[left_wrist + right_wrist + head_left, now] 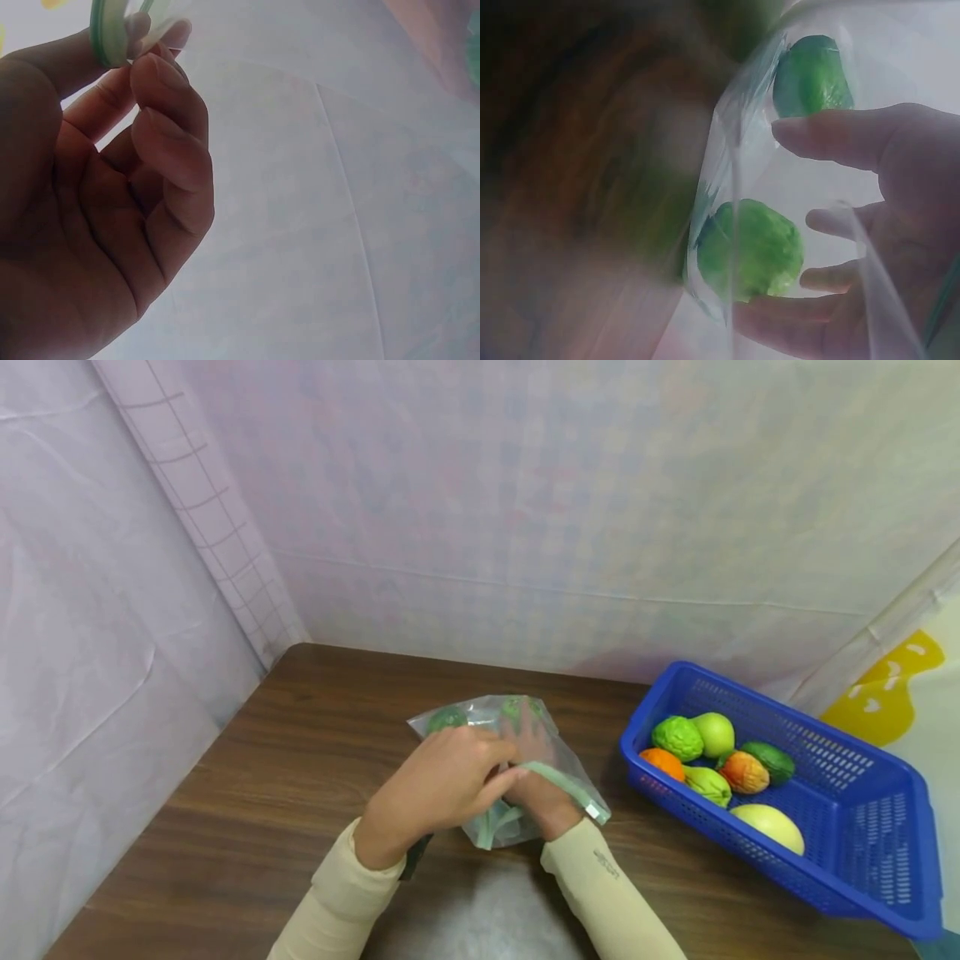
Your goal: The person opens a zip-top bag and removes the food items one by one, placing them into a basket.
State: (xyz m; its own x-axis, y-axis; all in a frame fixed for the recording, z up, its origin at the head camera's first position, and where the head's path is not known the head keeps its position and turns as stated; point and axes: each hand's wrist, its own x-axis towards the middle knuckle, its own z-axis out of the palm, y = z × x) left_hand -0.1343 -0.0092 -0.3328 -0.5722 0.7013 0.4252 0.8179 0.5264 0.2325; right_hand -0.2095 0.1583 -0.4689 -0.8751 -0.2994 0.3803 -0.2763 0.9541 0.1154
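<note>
A clear zip bag point(572, 762) with a green zip strip point(562, 779) lies over the middle of the table. My left hand point(438, 772) pinches the bag's green-edged mouth between thumb and fingers, as the left wrist view shows. Through that mouth my right hand point(900, 217) reaches inside, its fingers spread and fairly straight. Two green pieces, seemingly produce, are in the bag: a dark green one point(810, 79) by the right thumb and a lighter, bumpy one point(750, 247) by the other fingertips. Whether the fingers touch either piece is unclear.
On the right stands a blue perforated basket point(840, 889) holding several fruits and vegetables, among them an orange one point(663, 763) and a pale yellow one point(771, 827). Behind the brown wooden table point(262, 793) hangs a pale cloth wall point(525, 527).
</note>
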